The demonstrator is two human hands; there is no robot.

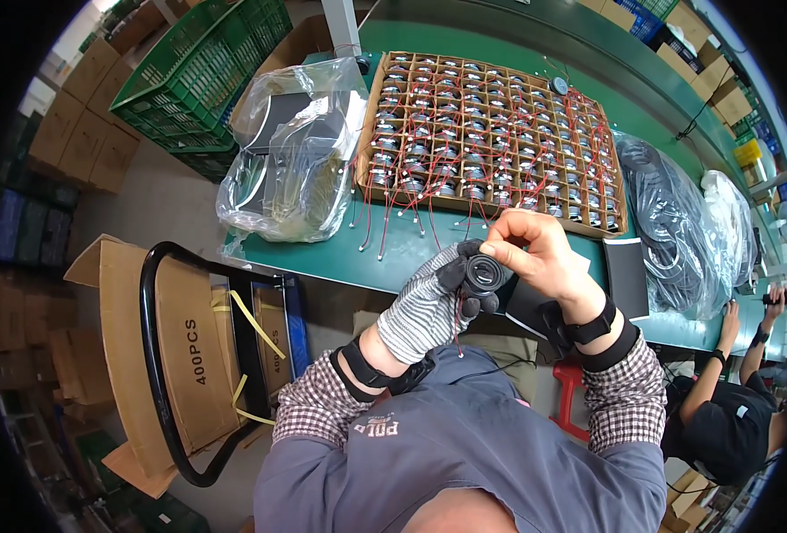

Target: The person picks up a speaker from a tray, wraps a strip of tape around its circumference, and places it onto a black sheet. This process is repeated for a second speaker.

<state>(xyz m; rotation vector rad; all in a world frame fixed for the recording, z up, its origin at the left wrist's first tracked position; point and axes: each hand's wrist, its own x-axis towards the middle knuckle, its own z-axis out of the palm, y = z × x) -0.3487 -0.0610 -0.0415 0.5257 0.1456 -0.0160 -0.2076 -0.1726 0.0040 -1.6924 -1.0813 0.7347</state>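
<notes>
My left hand (429, 298), in a grey-and-white striped glove with dark fingertips, holds a small round black speaker (483, 274). The speaker's ringed face is turned up, and a thin red wire lead (457, 329) hangs below it, ending in a small white plug. Thumb and forefinger of my bare right hand (531, 250) are pinched together at the speaker's upper rim. What sits between those fingertips is too small to make out. Beyond both hands, a cardboard tray (491, 206) with dividers contains many similar speakers, their red leads trailing over its front edge.
On the green bench (322, 263), a clear plastic bag (291, 191) with black sheets lies left. Black sheets (625, 275) and bagged dark rings (669, 213) lie right. A black-framed chair (149, 355) with cardboard stands left, near a green crate (198, 80). Another person (722, 426) is right.
</notes>
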